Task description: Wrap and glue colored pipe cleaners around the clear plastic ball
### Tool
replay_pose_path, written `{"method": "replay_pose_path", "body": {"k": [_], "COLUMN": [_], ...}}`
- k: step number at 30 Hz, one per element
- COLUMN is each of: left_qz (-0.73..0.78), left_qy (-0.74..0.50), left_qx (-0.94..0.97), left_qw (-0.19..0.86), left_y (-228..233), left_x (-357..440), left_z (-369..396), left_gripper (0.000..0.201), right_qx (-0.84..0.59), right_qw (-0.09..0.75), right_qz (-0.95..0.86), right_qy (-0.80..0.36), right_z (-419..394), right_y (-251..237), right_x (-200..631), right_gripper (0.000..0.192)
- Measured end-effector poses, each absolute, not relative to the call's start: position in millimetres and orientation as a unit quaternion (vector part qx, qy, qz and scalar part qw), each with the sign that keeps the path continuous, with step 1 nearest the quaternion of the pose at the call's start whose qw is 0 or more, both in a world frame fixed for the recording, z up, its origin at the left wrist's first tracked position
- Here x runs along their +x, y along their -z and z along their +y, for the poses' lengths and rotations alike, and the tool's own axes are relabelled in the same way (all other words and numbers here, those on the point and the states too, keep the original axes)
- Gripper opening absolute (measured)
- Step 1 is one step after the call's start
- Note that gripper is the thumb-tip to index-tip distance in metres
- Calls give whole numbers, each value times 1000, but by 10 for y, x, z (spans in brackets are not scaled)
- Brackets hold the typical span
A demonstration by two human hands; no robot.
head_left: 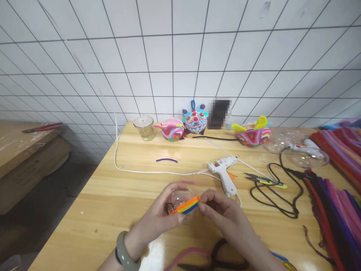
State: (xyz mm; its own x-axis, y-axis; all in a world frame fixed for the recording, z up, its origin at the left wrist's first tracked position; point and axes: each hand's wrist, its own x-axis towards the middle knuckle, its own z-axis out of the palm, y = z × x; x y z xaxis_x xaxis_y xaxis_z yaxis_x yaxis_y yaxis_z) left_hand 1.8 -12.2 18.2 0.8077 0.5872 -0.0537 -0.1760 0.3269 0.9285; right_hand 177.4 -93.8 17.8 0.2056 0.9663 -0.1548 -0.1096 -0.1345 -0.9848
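My left hand [163, 212] is closed around a clear plastic ball [182, 196], its thumb lying along the lower side. Across the ball runs a band of fuzzy pipe cleaners [188, 205] in orange, yellow and blue, side by side. My right hand [218, 209] pinches the right end of that band between thumb and forefinger. A short pink piece [187, 181] lies on the table just beyond the ball. To the right of it rests a white hot glue gun [225, 173], nozzle pointing away to the upper right.
Decorated balls [195, 119] stand along the wall beside a lidded glass [144, 130]. Thread snips [265, 180] and a looped black cord [296, 210] lie right. Bundled pipe cleaners [335, 218] cover the right edge; black-handled scissors [218, 259] lie near my right forearm.
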Motion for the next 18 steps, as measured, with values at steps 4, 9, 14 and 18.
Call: {"method": "replay_pose_path", "body": {"k": [4, 9, 14, 18], "left_qz": [189, 189, 193, 200], "left_qy": [-243, -239, -228, -220], "left_qx": [535, 558, 571, 578], "left_qw": [787, 772, 765, 760], "left_y": [-188, -162, -136, -107], "left_x": [16, -1, -14, -18], "left_z": [-113, -107, -99, -93], "left_gripper": [46, 47, 50, 52], "right_qx": [-561, -552, -546, -543], "right_qw": [533, 529, 535, 537], "right_qz": [-377, -369, -359, -347], "right_qy": [-509, -529, -535, -544], "right_z": [-937, -926, -925, -941], "right_y": [-189, -189, -119, -70], "right_x": [1781, 1796, 1803, 1805], "right_gripper": [27, 27, 23, 22]}}
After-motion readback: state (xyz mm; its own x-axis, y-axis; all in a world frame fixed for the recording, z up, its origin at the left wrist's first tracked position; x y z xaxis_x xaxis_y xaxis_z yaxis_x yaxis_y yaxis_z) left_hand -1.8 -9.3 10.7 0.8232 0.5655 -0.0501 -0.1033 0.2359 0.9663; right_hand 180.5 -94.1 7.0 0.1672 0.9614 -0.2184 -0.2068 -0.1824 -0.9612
